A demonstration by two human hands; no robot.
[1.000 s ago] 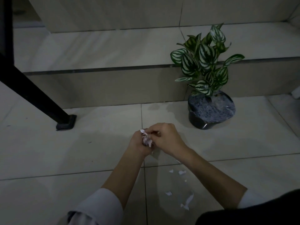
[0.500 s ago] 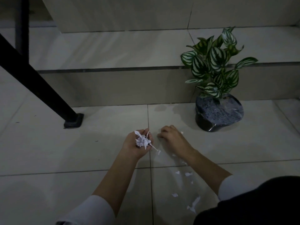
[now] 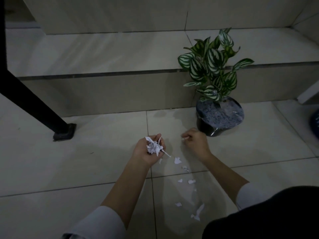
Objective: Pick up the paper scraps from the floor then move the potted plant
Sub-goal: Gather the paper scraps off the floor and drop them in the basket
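Roughly halfway, the left hand (image 3: 149, 149) cups a wad of collected scraps (image 3: 154, 146) and the right hand (image 3: 195, 141) pinches another just beside the potted plant (image 3: 217, 100), which stands unmoved, while several loose scraps (image 3: 185, 181) lie nearer the person than the pot.

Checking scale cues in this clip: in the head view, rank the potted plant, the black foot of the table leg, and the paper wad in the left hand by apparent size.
1. potted plant, clearly largest.
2. and 3. black foot and paper wad look alike in extent; I won't rank them.
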